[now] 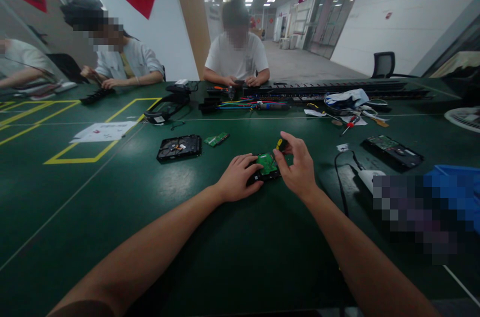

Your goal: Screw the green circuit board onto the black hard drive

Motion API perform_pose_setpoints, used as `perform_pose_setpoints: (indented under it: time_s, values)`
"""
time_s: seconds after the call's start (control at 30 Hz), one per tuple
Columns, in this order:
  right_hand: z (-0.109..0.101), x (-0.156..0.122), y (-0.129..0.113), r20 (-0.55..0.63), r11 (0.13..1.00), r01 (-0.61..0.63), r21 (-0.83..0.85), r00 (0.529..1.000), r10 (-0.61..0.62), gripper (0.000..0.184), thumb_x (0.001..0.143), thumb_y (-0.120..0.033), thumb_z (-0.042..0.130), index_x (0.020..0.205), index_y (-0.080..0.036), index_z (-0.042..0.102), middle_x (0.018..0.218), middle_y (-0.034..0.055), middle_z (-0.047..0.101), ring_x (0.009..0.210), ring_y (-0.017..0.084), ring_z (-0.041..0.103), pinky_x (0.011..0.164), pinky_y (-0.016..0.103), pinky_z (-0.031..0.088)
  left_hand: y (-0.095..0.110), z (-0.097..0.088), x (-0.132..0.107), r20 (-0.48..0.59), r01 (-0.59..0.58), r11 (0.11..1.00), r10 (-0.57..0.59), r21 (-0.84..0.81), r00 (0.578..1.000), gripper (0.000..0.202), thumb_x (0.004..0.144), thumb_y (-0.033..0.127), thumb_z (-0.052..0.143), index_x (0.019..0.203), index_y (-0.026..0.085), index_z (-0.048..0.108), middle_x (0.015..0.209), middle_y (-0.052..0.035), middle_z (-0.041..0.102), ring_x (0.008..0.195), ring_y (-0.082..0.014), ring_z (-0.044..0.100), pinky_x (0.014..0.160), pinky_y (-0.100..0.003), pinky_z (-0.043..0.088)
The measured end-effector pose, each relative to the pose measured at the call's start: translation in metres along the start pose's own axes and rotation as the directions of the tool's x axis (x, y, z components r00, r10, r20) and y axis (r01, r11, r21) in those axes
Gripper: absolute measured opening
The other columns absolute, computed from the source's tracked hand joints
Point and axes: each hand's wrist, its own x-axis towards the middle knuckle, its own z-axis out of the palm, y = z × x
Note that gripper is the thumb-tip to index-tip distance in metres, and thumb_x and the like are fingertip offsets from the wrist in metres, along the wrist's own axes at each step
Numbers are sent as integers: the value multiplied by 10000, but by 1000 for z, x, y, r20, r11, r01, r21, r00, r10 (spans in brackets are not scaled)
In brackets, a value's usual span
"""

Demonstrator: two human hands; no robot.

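A hard drive (267, 164) with a green circuit board facing up lies on the green table in front of me. My left hand (237, 178) grips it from the left, fingers across its top and thumb along the near side. My right hand (299, 166) pinches a screwdriver (281, 144) by its yellow-and-black handle, above the drive's right edge. The screwdriver's tip is too small to make out. To the left lie another black hard drive (179, 148) and a loose green circuit board (216, 139). A third hard drive (392, 151) rests on the right.
Farther back are a headset-like device (168, 108), coloured cables (243, 105), a glove (347, 99) and a red screwdriver (351, 124). A blue bin (455, 192) and a strap (339, 177) lie right. Papers (105, 131) lie left. Several people sit around the table.
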Motion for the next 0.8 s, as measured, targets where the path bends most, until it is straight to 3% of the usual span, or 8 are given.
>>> perform_pose_setpoints:
  time_s: [0.3, 0.53, 0.8]
  values:
    - [-1, 1, -1, -16, 1000, 16, -17, 1000, -17, 531, 1012, -293, 660, 1516, -363, 505, 1185, 75, 605, 933, 231, 668, 838, 460, 644, 1, 0, 0, -1, 2, 1000, -2, 0, 1000, 497, 943, 421, 727, 1399, 251, 624, 1535, -144, 559, 1492, -389, 473, 1219, -620, 411]
    - [0, -2, -1, 25, 1000, -10, 22, 1000, 10, 609, 1032, -222, 551, 1605, -379, 416, 1389, 97, 628, 1074, 262, 694, 977, 519, 623, 1, 1, 0, -8, -3, 1000, 3, 0, 1000, 480, 953, 429, 718, 1388, 246, 628, 1528, -144, 564, 1485, -386, 482, 1215, -623, 416]
    - [-1, -1, 0, 2, 999, 5, -34, 1000, -5, 552, 1007, -309, 675, 1523, -376, 489, 1210, 77, 632, 965, 254, 661, 871, 485, 630, 0, 1, 0, -6, -1, 1000, 1, -16, 1000, 493, 945, 421, 723, 1399, 257, 625, 1531, -143, 563, 1486, -390, 479, 1212, -628, 415]
